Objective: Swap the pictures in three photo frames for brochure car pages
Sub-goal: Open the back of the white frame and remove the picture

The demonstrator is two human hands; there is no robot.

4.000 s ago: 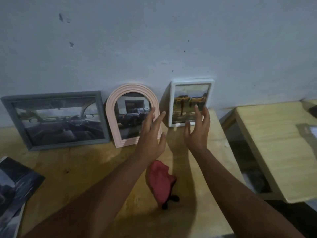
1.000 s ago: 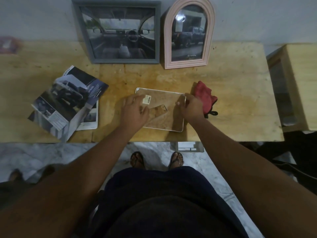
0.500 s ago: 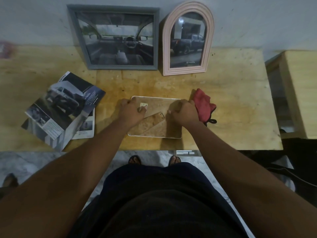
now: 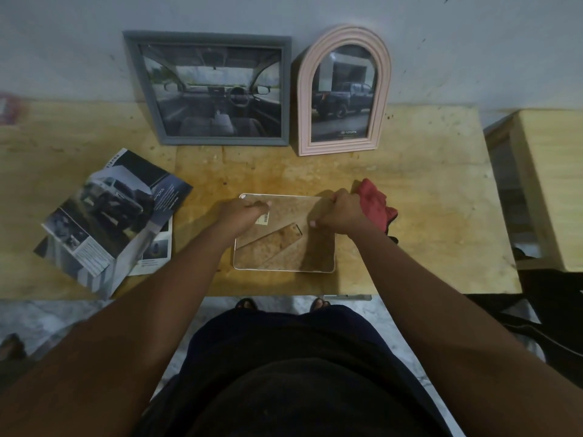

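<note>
left hand (image 4: 240,213): grip curled closed on frame (image 4: 284,247) backing, top left | right hand (image 4: 339,213): fist pinching backing, top right | frame face-down on table (image 4: 410,216)

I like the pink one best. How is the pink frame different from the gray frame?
The pink frame is arched and narrow; the gray frame is rectangular and wider. The pink one shows a truck from outside; the gray one shows a car's inside. Both lean upright against the wall.
</note>
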